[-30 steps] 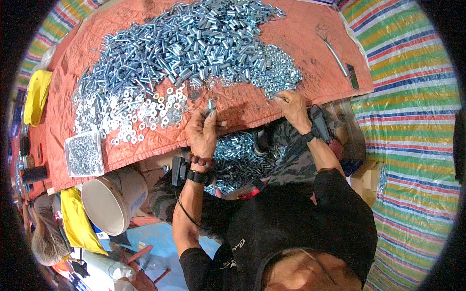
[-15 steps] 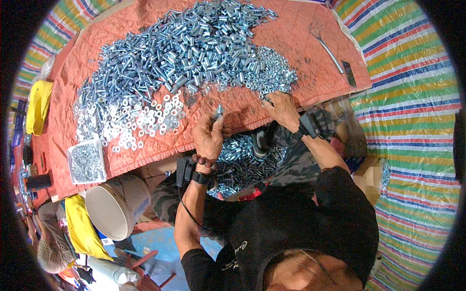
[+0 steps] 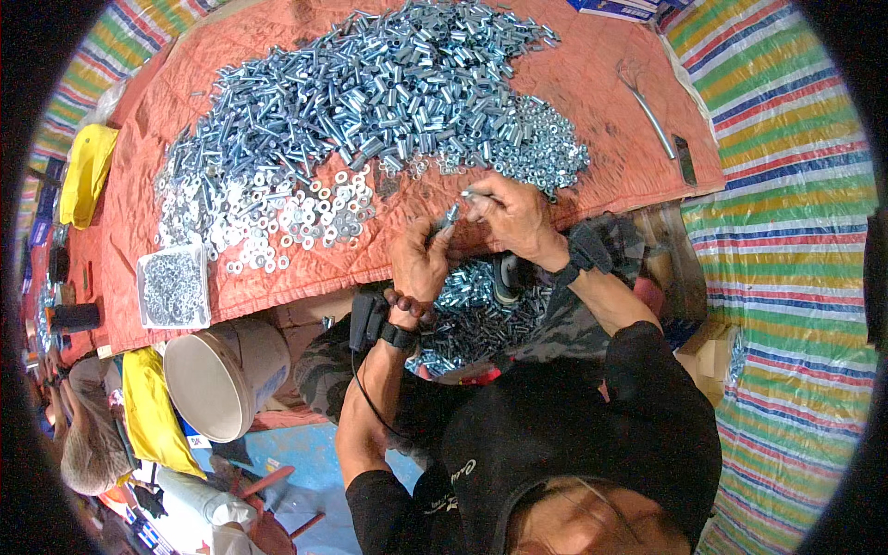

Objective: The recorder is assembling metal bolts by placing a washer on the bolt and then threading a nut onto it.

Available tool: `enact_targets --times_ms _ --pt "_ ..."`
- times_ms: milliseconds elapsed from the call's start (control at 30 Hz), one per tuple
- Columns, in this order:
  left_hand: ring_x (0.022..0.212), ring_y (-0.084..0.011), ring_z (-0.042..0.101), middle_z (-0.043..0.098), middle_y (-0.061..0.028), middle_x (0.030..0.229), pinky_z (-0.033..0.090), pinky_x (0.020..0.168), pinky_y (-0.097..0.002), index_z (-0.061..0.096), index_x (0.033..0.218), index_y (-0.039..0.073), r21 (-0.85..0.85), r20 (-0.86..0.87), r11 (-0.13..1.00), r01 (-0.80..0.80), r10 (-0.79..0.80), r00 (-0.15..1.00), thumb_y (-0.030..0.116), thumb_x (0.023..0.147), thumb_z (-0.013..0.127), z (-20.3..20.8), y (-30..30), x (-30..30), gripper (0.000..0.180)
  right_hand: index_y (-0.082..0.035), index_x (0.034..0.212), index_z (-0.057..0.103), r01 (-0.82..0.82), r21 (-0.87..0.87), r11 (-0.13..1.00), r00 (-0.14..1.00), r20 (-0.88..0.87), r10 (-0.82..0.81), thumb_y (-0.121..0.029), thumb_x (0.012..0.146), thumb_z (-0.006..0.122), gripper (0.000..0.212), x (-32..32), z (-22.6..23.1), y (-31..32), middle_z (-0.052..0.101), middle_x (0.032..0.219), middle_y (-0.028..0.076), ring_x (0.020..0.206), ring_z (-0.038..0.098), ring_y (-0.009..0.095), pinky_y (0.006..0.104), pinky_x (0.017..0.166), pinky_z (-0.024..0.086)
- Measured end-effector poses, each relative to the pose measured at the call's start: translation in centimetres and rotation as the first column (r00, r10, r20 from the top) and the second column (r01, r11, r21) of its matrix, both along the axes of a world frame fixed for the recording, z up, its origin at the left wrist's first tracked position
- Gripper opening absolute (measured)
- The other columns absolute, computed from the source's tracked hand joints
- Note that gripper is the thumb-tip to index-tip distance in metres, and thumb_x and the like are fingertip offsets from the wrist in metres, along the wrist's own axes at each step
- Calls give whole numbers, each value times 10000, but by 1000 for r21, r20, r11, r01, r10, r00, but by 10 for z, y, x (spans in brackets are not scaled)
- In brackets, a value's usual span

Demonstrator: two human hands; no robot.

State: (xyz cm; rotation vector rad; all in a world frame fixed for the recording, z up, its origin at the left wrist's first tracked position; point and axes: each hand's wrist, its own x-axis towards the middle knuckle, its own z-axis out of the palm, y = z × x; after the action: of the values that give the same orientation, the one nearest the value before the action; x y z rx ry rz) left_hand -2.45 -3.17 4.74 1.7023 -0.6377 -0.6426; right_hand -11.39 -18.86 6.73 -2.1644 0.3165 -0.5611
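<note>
My left hand (image 3: 421, 261) is closed on a small metal bolt (image 3: 451, 215) that stands up between thumb and fingers at the table's near edge. Close beside it, my right hand (image 3: 518, 220) pinches a small shiny piece, which looks like a nut (image 3: 466, 194), just above the bolt's tip. Beyond my hands spreads a large heap of metal sleeves and bolts (image 3: 370, 88). Loose nuts (image 3: 548, 148) lie at the heap's right end, flat washers (image 3: 305, 213) at its near left. A few spring washers (image 3: 421, 166) lie between them.
A red quilted cloth (image 3: 638, 171) covers the table. A white tray of small parts (image 3: 174, 289) sits at its left corner, above a pale bucket (image 3: 205, 388). Metal parts (image 3: 481, 324) are piled below the edge. A thin-wired metal tool (image 3: 652, 116) lies at right.
My right hand has come left from the nut pile to the bolt, with the small piece in its fingertips. My left hand stays shut on the bolt; the view has shifted slightly.
</note>
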Motion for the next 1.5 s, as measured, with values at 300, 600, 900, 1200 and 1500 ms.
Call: enact_targets --times_ms 300,600,900,1200,1500 --pt "571 -156 574 609 -101 674 459 540 -304 643 909 -12 -151 23 988 -18 22 1000 95 852 626 -16 4 4 122 18 849 595 -263 -194 945 955 87 283 7 780 642 84 15 7 -2 614 864 120 789 622 248 323 673 496" --pt "688 -374 615 603 -184 719 468 605 -400 617 964 42 -97 508 990 -101 137 850 -45 745 536 -12 4 10 249 -18 995 636 -232 -141 962 973 -39 229 -119 794 654 225 21 2 -3 625 873 116 782 610 268 357 679 484" --pt "639 -172 638 639 -74 730 512 573 -295 614 955 -11 -90 -203 990 111 -127 971 102 891 600 -17 8 19 131 -14 1005 645 -425 -226 877 901 -9 434 -89 782 645 236 27 3 -27 621 890 115 815 601 280 360 720 472" --pt "636 -314 647 641 -162 759 516 565 -381 603 966 14 -9 403 993 121 -107 909 -9 803 601 -13 3 16 164 -19 968 665 -468 -81 880 882 -101 459 -107 748 704 240 19 -4 -32 651 830 90 748 621 225 319 666 474" --pt "721 -402 617 642 -180 812 491 598 -439 621 945 55 114 568 993 -33 -38 822 -57 732 564 -11 10 14 247 -26 881 655 -272 -21 962 956 -119 267 -156 757 733 195 16 -5 -12 641 730 75 662 617 189 300 595 462"
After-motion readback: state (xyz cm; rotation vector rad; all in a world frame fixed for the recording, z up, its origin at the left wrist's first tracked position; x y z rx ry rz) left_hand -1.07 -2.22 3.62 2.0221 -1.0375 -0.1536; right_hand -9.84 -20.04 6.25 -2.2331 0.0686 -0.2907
